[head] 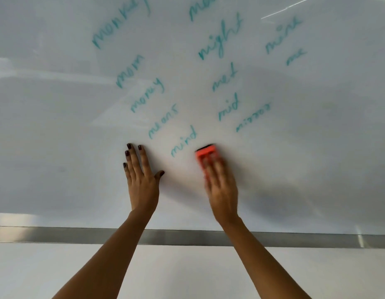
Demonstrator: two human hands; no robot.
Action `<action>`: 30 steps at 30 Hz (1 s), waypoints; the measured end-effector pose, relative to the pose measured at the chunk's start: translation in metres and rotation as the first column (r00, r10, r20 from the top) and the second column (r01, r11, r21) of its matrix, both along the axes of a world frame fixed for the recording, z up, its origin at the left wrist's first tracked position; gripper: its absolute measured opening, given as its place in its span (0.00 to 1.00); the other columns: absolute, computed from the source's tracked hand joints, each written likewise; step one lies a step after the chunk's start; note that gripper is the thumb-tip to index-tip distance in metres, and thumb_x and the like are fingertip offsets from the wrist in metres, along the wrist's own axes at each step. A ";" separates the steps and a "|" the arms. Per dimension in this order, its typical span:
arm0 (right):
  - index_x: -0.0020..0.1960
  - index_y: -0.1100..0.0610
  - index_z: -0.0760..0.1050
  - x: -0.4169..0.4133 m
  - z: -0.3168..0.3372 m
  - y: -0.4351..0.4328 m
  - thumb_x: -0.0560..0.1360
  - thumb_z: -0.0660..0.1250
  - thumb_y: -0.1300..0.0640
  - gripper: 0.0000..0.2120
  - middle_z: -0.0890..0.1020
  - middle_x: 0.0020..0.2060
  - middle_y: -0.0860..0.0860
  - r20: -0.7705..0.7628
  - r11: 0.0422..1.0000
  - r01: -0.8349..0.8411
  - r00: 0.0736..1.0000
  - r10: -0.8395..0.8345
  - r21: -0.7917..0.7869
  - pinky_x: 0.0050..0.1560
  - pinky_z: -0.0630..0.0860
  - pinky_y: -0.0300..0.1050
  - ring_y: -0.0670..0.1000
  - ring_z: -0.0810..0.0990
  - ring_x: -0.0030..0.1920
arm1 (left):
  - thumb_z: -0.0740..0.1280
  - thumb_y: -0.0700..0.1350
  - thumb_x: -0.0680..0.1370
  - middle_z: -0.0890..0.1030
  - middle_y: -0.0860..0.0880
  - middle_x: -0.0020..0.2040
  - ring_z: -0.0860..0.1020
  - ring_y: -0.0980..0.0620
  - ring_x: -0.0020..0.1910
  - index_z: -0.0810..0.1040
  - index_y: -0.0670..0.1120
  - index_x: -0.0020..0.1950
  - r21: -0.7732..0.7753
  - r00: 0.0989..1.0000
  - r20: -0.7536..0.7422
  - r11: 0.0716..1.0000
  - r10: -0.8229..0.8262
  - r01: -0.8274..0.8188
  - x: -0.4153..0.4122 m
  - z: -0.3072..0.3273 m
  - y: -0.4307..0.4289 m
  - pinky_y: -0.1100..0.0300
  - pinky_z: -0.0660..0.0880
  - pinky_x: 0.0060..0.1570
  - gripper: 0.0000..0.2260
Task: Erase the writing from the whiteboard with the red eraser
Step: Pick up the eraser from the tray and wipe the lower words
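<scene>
A white whiteboard (58,126) fills the view, covered with several teal handwritten words (221,39) in slanting columns. My right hand (221,186) holds the red eraser (207,155) flat against the board, just right of the lowest word, "mind" (184,141); hand and eraser are motion-blurred. My left hand (141,175) lies flat on the board with fingers spread, to the left of that word, holding nothing.
A grey metal rail (58,234) runs along the board's bottom edge, with a pale wall (187,272) below it. The board is bare at the left, at the right and below the hands. Light reflections streak the surface.
</scene>
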State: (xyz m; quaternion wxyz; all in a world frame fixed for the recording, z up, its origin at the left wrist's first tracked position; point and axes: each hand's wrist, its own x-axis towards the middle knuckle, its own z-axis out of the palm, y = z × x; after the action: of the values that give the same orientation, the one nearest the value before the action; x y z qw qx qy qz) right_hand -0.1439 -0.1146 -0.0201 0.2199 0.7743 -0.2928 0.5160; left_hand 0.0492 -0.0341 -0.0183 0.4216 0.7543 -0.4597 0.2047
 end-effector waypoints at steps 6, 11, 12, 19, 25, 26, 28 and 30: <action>0.74 0.55 0.67 -0.008 0.009 -0.003 0.79 0.64 0.64 0.24 0.69 0.73 0.53 -0.219 0.990 -0.009 0.976 -0.021 -0.137 0.66 0.72 0.50 0.57 0.71 0.71 | 0.64 0.50 0.81 0.40 0.41 0.79 0.39 0.44 0.79 0.42 0.40 0.80 -0.026 0.999 0.032 0.999 0.034 -0.033 -0.001 -0.004 -0.003 0.41 0.48 0.77 0.38; 0.73 0.56 0.69 -0.034 0.036 -0.018 0.76 0.68 0.65 0.26 0.71 0.72 0.55 -0.098 0.995 -0.007 0.995 -0.002 -0.099 0.66 0.75 0.52 0.58 0.72 0.70 | 0.64 0.50 0.81 0.38 0.42 0.79 0.38 0.45 0.79 0.40 0.42 0.80 -0.040 0.998 0.041 0.998 0.039 -0.037 -0.001 -0.007 -0.004 0.40 0.48 0.77 0.39; 0.72 0.58 0.69 -0.037 0.048 -0.021 0.76 0.68 0.66 0.25 0.71 0.71 0.58 0.130 1.000 0.007 0.992 -0.006 -0.006 0.69 0.71 0.52 0.59 0.70 0.70 | 0.64 0.50 0.81 0.39 0.41 0.79 0.38 0.45 0.79 0.40 0.41 0.80 -0.041 0.998 0.042 0.999 0.038 -0.036 -0.001 -0.007 -0.004 0.40 0.48 0.77 0.39; 0.71 0.62 0.70 -0.059 0.096 -0.039 0.76 0.67 0.67 0.23 0.68 0.72 0.61 0.384 0.996 -0.041 0.923 0.006 0.082 0.71 0.67 0.54 0.59 0.66 0.71 | 0.64 0.50 0.80 0.38 0.42 0.79 0.37 0.46 0.79 0.41 0.41 0.80 -0.036 0.998 0.040 0.998 0.043 -0.042 -0.002 -0.007 -0.003 0.40 0.48 0.77 0.39; 0.73 0.53 0.67 -0.068 0.073 -0.031 0.77 0.63 0.68 0.27 0.70 0.72 0.51 -0.439 0.971 -0.095 0.899 -0.011 -0.219 0.60 0.78 0.52 0.55 0.72 0.71 | 0.65 0.49 0.80 0.40 0.41 0.79 0.43 0.40 0.79 0.41 0.40 0.79 -0.030 0.999 0.012 0.998 0.049 -0.049 -0.007 -0.005 -0.003 0.38 0.50 0.76 0.39; 0.74 0.54 0.67 -0.072 0.080 -0.034 0.78 0.62 0.67 0.25 0.70 0.73 0.52 -0.381 0.980 -0.082 0.924 0.006 -0.184 0.63 0.77 0.53 0.56 0.71 0.71 | 0.65 0.49 0.80 0.41 0.40 0.79 0.44 0.39 0.79 0.42 0.40 0.79 -0.026 0.999 0.012 0.999 0.048 -0.048 -0.007 -0.005 -0.002 0.38 0.50 0.76 0.39; 0.74 0.57 0.67 -0.079 0.099 -0.042 0.79 0.63 0.65 0.23 0.69 0.73 0.56 -0.106 0.996 -0.041 0.994 0.033 -0.081 0.71 0.70 0.53 0.58 0.69 0.72 | 0.64 0.49 0.81 0.42 0.40 0.80 0.43 0.39 0.79 0.41 0.40 0.79 -0.008 0.998 0.018 0.998 0.056 -0.056 -0.008 -0.004 -0.001 0.37 0.49 0.76 0.39; 0.72 0.59 0.68 -0.084 0.120 -0.049 0.78 0.65 0.65 0.23 0.68 0.73 0.58 0.303 0.998 -0.048 0.952 0.033 0.042 0.73 0.65 0.48 0.56 0.66 0.72 | 0.64 0.50 0.81 0.42 0.39 0.80 0.43 0.40 0.79 0.41 0.41 0.79 0.018 0.996 0.034 0.997 0.079 -0.079 -0.008 -0.003 0.000 0.36 0.46 0.76 0.38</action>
State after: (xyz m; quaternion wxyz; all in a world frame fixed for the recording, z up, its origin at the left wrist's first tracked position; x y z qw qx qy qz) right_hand -0.2278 -0.1638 0.1002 0.1429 0.6974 -0.3196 0.6253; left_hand 0.0409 -0.0342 -0.0215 0.3981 0.7726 -0.4384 0.2290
